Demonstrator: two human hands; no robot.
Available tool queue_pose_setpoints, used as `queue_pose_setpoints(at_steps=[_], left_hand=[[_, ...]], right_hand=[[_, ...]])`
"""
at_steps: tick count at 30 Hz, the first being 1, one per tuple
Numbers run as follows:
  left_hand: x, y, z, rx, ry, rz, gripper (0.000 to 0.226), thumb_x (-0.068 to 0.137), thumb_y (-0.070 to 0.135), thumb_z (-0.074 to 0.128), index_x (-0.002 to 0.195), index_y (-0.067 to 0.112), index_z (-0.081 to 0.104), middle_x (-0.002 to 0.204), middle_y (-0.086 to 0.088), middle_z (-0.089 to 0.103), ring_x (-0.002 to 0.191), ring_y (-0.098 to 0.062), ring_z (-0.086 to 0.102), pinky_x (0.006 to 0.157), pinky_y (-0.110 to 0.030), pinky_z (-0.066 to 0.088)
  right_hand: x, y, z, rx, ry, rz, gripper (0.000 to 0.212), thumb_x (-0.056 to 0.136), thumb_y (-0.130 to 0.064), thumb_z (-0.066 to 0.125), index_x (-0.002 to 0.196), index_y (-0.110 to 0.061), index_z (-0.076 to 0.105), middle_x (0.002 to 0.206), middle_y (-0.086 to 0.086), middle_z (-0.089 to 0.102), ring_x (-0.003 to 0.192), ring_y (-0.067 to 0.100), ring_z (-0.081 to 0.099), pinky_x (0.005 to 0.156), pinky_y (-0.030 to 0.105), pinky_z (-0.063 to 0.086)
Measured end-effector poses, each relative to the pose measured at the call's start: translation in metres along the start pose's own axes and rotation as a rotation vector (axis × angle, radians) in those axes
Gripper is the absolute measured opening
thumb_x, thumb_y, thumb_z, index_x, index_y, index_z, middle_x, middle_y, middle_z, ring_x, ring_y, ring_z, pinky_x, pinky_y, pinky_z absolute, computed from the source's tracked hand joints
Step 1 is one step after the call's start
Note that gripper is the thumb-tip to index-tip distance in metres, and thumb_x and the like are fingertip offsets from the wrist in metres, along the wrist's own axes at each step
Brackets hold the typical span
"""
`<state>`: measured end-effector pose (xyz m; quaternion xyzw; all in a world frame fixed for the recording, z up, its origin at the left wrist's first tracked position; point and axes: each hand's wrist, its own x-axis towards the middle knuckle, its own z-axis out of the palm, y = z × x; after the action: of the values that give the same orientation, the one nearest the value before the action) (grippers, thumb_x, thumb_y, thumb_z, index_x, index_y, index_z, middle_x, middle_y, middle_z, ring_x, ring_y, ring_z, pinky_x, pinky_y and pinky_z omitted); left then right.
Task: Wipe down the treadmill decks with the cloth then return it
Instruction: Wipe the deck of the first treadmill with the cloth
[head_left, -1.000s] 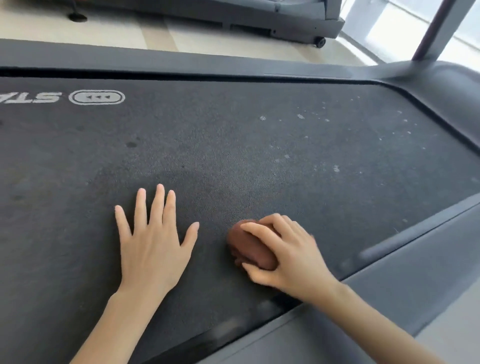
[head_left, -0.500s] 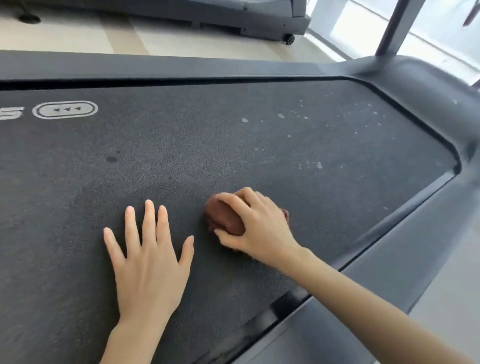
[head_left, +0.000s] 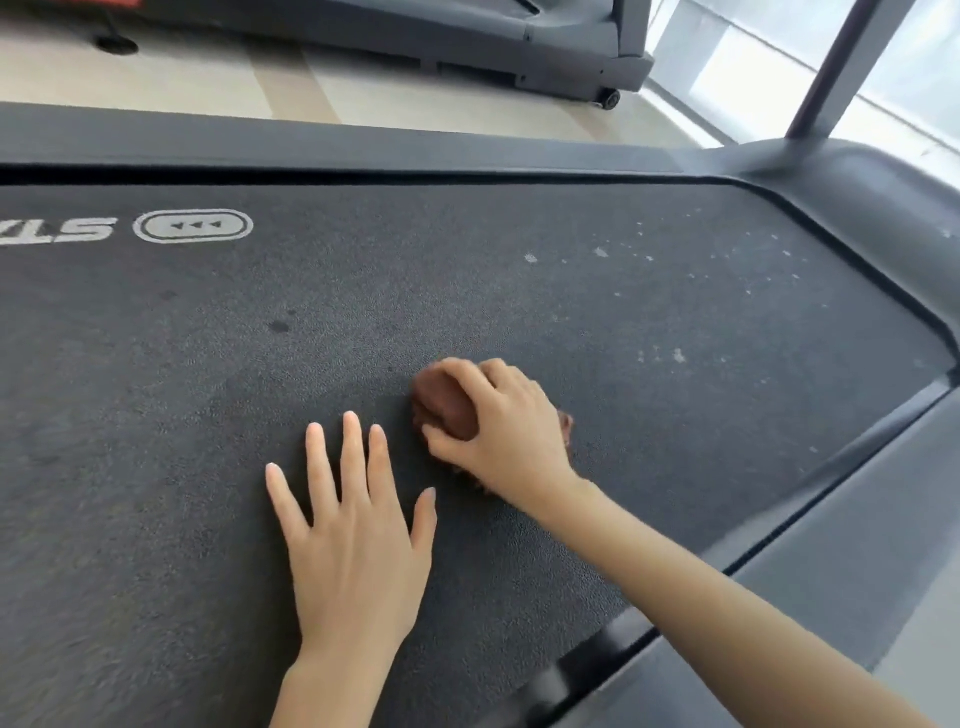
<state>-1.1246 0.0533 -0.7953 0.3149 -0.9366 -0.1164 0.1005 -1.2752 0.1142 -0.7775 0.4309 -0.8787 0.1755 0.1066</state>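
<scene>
Got my right hand (head_left: 511, 431) curled round the brown cloth (head_left: 445, 408) on the belt (head_left: 571, 291); left hand (head_left: 353, 545) lies flat, fingers spread wide, fingertips just beside it.

Bare arms (head_left: 701, 613) on my feed now.
Both uncovered: left grip (head_left: 358, 561), right grip (head_left: 511, 431), slim fingers (head_left: 353, 452), short nails.
</scene>
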Motion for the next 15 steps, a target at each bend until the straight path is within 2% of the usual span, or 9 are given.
queue_pose_setpoints(at_steps=[1,3,6,8,10,12,15], left_hand=[[0.0,0.0,-0.001,-0.008,-0.002,-0.003,0.07,0.085,0.045,0.029,0.133,-0.003,0.046,0.143,-0.022,0.041,0.135,-0.043,0.031,0.105,-0.067,0.018],[0.001,0.001,-0.003,-0.024,-0.012,-0.008,0.071,0.084,0.045,0.029,0.133,-0.003,0.047,0.143,-0.022,0.041,0.135,-0.043,0.031,0.105,-0.067,0.017],[0.001,0.001,-0.005,-0.046,-0.023,-0.009,0.072,0.084,0.046,0.028,0.133,-0.003,0.048,0.143,-0.021,0.041,0.135,-0.043,0.03,0.106,-0.067,0.016],[0.001,0.001,-0.005,-0.065,-0.029,-0.012,0.072,0.085,0.047,0.027,0.132,-0.003,0.048,0.142,-0.022,0.042,0.135,-0.043,0.031,0.106,-0.067,0.016],[0.002,0.003,-0.006,-0.084,-0.035,-0.019,0.073,0.085,0.048,0.026,0.133,-0.003,0.047,0.143,-0.022,0.041,0.136,-0.043,0.029,0.106,-0.068,0.014],[0.002,0.003,-0.008,-0.087,-0.045,-0.023,0.073,0.086,0.049,0.027,0.135,-0.003,0.044,0.145,-0.022,0.038,0.138,-0.042,0.025,0.106,-0.067,0.01],[0.002,0.003,-0.007,-0.11,-0.037,-0.031,0.066,0.093,0.047,0.04,0.137,-0.002,0.04,0.148,-0.02,0.034,0.14,-0.041,0.019,0.107,-0.066,0.005]], right_hand=[[0.002,0.008,-0.008,0.031,-0.043,-0.017,0.051,0.067,-0.059,0.054,0.115,-0.039,0.054,0.096,-0.004,0.061,0.092,0.021,0.059,0.074,0.034,0.049],[0.008,0.048,-0.024,0.028,-0.065,0.123,0.051,0.069,-0.058,0.058,0.117,-0.042,0.051,0.103,-0.006,0.061,0.1,0.018,0.058,0.078,0.033,0.05],[0.007,0.134,-0.053,-0.065,-0.006,0.553,0.048,0.078,-0.049,0.064,0.122,-0.032,0.051,0.115,0.006,0.059,0.107,0.027,0.055,0.082,0.036,0.044],[0.001,0.155,-0.062,-0.092,0.068,0.776,0.051,0.082,-0.047,0.062,0.125,-0.024,0.049,0.117,0.016,0.057,0.105,0.036,0.055,0.082,0.039,0.044],[-0.009,0.14,-0.055,-0.212,0.082,0.78,0.052,0.083,-0.047,0.06,0.126,-0.02,0.049,0.114,0.02,0.057,0.103,0.038,0.054,0.084,0.041,0.044],[-0.024,0.105,-0.046,-0.271,0.09,0.635,0.052,0.082,-0.048,0.061,0.126,-0.022,0.051,0.11,0.016,0.058,0.099,0.036,0.055,0.084,0.041,0.044],[-0.056,0.048,-0.038,-0.187,0.1,0.402,0.048,0.079,-0.048,0.061,0.121,-0.025,0.055,0.101,0.008,0.06,0.09,0.029,0.056,0.079,0.037,0.043]])
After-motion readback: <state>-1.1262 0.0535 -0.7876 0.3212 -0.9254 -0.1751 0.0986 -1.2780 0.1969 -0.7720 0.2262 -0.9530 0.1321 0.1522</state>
